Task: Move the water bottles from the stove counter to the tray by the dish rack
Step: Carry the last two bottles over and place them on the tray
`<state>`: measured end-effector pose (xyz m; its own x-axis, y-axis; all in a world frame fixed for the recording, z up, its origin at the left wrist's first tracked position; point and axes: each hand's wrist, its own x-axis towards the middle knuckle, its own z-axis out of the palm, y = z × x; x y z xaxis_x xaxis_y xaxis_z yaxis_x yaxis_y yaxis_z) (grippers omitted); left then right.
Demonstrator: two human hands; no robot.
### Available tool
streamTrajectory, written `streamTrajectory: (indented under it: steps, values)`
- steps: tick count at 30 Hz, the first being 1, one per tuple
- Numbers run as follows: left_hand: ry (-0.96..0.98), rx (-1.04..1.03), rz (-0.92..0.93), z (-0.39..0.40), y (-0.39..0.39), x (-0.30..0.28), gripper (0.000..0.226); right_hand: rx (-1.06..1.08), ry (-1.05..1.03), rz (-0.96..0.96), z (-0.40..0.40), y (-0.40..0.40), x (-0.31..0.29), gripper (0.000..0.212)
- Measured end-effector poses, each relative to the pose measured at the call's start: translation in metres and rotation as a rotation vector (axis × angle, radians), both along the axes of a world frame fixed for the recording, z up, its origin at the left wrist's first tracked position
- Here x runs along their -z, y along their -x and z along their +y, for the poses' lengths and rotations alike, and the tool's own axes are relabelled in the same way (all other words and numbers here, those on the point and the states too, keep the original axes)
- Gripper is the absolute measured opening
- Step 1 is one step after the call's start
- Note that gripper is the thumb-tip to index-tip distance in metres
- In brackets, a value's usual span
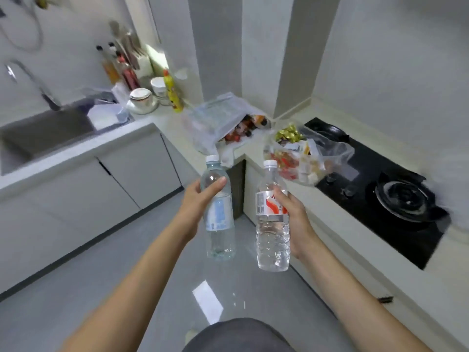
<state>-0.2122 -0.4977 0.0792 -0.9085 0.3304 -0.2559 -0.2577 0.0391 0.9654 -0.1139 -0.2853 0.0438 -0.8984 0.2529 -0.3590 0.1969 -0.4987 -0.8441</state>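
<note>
My left hand (195, 199) grips a clear water bottle with a pale blue label (219, 224), held upright over the floor. A second clear bottle with a red and white label (272, 235) stands upright in my right hand (295, 212), close beside the first. Both have white caps. They hang in front of the counter corner, left of the black stove (385, 189). A pale tray (106, 115) lies on the far counter by the sink, with bowls behind it; the view there is blurred.
Two plastic bags of snacks (223, 123) (304, 158) lie on the corner counter. A yellow bottle (172, 92), sauce bottles and bowls (142, 99) stand at the back. The sink (45, 133) and tap are on the left. Grey floor lies below.
</note>
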Motion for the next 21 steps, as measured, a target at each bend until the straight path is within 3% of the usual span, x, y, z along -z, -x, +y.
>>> streamTrajectory:
  steps: [6,10,15,21]
  values:
    - [0.001,-0.228,0.013,-0.164,0.058,-0.011,0.022,-0.238,0.126,0.049,-0.153,0.11,-0.012,0.038]
    - [-0.026,-0.403,0.022,-0.249,0.082,-0.019,0.05,-0.417,0.192,0.073,-0.236,0.171,-0.025,0.028]
    - [-0.048,-0.586,0.047,-0.317,0.106,-0.019,0.032,-0.613,0.114,0.095,-0.319,0.237,-0.025,0.037]
    - [-0.008,-0.81,0.043,-0.39,0.14,-0.021,0.045,-0.804,0.143,0.099,-0.401,0.321,-0.019,0.046]
